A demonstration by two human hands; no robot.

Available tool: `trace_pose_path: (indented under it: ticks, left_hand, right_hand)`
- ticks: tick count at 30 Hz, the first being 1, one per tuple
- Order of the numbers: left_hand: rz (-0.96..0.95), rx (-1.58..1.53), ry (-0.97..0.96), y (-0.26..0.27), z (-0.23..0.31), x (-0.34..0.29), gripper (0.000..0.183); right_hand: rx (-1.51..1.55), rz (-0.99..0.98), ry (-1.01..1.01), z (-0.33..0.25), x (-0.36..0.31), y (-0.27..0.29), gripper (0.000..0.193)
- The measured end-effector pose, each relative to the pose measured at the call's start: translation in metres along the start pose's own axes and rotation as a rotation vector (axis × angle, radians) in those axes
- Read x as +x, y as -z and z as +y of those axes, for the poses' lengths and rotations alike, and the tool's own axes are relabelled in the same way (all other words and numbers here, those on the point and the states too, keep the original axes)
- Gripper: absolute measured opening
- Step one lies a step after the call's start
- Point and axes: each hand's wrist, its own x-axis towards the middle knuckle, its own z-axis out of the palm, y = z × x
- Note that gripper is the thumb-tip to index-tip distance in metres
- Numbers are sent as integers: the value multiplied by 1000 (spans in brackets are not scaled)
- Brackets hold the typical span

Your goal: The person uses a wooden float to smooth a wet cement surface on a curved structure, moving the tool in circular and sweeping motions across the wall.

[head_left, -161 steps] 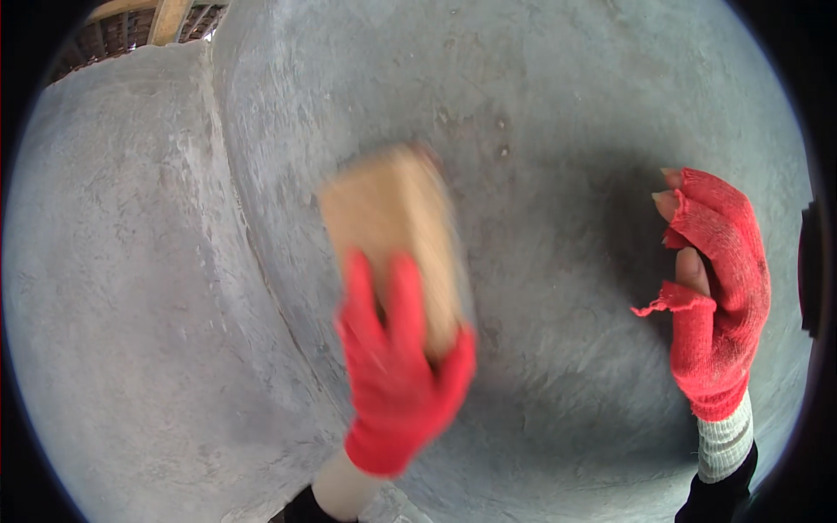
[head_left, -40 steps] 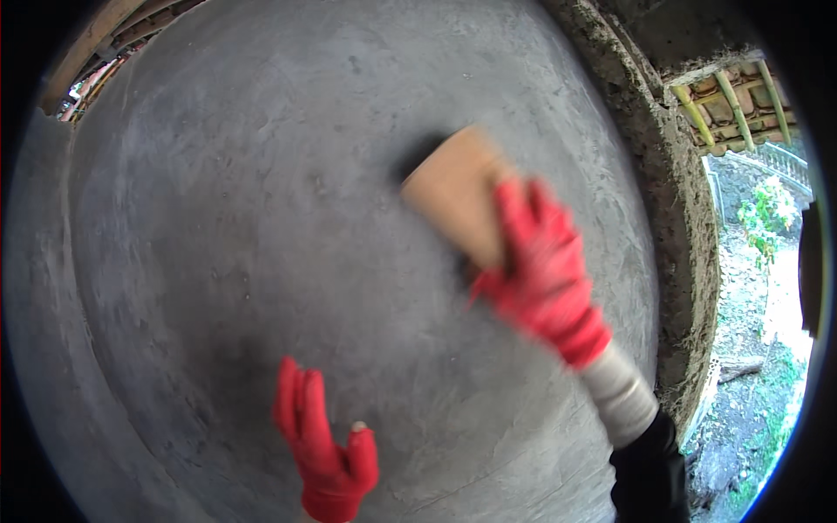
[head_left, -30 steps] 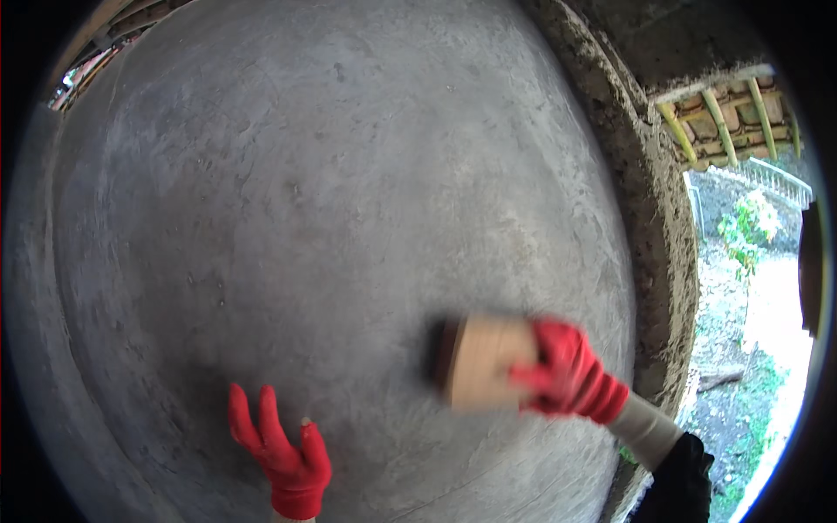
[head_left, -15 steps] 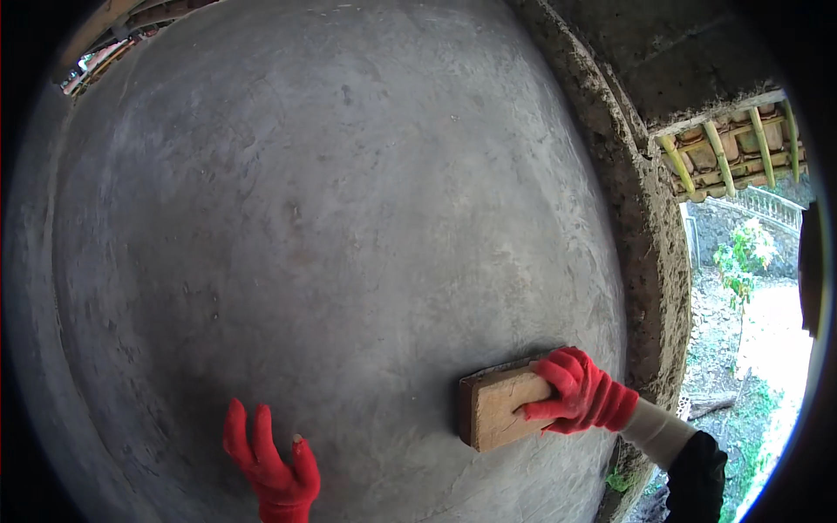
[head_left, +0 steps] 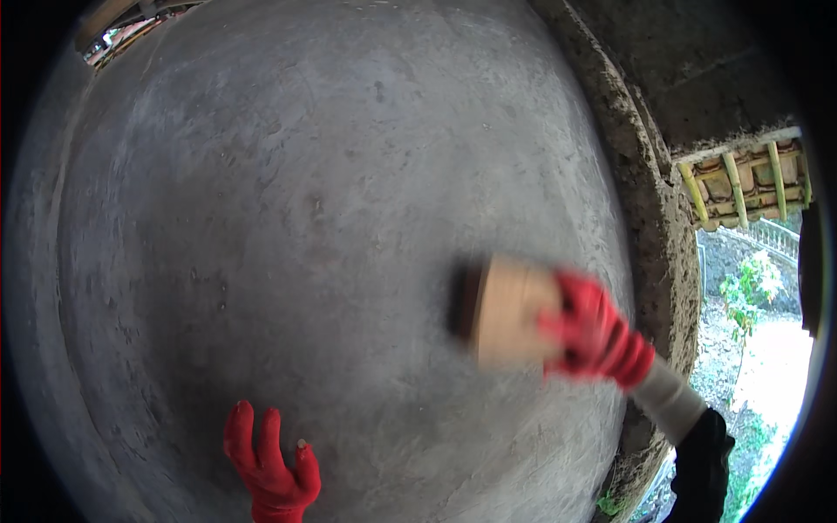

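A tan wooden block, brick-shaped with a darker left edge, is gripped by my right hand in a red glove. Block and hand are smeared by motion, and they lie over the right part of a grey plastered wall. Whether the block's hidden face touches the wall I cannot tell. Low on the left, my left hand, also red-gloved, holds nothing; its fingers point up and apart, with a bare thumb tip showing. It is in front of the wall, and contact with it is not clear.
Along the right of the wall runs a rough, unplastered edge. Beyond it are a tiled roof on poles, a leafy young tree and bright ground. A roof beam shows at the upper left.
My right hand has moved the wooden block upward along the wall and turned it more upright. My left hand has stayed nearly in place. The whole view has shifted slightly.
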Motion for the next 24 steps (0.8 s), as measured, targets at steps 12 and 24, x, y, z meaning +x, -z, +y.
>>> trace_pose_path:
  ticks: [12,24]
  left_hand:
    - [20,-20,53,-2,1,-1,49]
    - [56,-40,70,-4,9,7,50]
  right_hand:
    - [-392,271,-292,42,74,-4,74]
    - [-220,400,-936,163,102,52,81]
